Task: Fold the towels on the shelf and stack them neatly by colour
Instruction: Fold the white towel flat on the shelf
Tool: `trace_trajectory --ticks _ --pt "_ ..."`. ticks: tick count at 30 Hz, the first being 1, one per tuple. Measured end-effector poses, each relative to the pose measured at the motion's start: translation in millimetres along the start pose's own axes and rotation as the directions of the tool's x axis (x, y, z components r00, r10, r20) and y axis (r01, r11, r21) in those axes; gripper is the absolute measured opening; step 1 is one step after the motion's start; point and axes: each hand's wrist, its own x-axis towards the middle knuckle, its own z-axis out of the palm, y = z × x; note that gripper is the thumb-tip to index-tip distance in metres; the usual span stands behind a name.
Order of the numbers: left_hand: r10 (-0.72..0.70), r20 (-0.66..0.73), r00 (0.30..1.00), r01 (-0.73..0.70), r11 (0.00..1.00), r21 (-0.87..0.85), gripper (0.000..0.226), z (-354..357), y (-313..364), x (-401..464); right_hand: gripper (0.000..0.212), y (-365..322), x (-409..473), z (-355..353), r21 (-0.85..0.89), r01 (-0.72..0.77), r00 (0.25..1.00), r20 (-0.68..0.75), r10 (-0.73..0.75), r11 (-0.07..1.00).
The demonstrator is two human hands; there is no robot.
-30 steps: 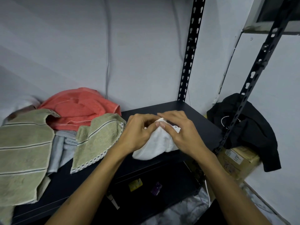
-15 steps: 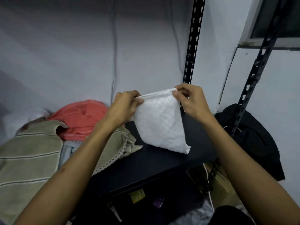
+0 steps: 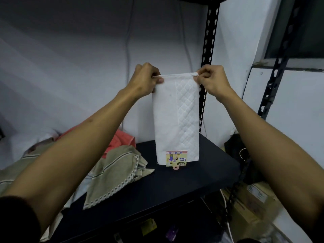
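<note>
left hand (image 3: 146,79) and right hand (image 3: 211,80) pinch the white towel's (image 3: 176,120) top corners; it hangs above the shelf (image 3: 175,186).

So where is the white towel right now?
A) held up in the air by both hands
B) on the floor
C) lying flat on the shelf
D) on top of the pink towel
A: the left hand and right hand each pinch a top corner of the white towel, so it hangs down above the shelf.
</note>
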Motion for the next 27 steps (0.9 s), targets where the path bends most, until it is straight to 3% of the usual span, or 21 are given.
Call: trace_trajectory --ticks 7,10,16,22,24,27 --pt "-0.061 -0.084 0.995 0.061 0.998 -0.005 0.019 10 4 44 0.009 11 39 -3 0.1 -0.046 0.996 -0.074 0.054 0.994" --pt "-0.081 -0.08 0.994 0.076 0.995 -0.06 0.021 15 2 36 0.009 17 34 -7 0.184 -0.065 0.997 -0.027 0.071 0.981" --pt "-0.036 0.211 0.977 0.059 0.993 -0.104 0.015 41 -17 -92 0.017 54 -81 -10 0.206 -0.166 0.952 0.29 0.102 0.964" --pt "-0.039 0.551 0.833 0.127 0.984 -0.122 0.009 69 -46 -229 0.012 103 -236 15 0.099 -0.233 0.804 0.579 0.134 0.967" --pt "-0.052 0.592 0.804 0.147 0.982 -0.114 0.013 73 -55 -252 0.012 109 -266 23 0.089 -0.242 0.788 0.599 0.142 0.966" --pt "0.012 0.525 0.851 0.063 0.99 -0.125 0.021 72 -59 -271 0.007 109 -285 25 0.121 -0.263 0.792 0.594 0.142 0.957"
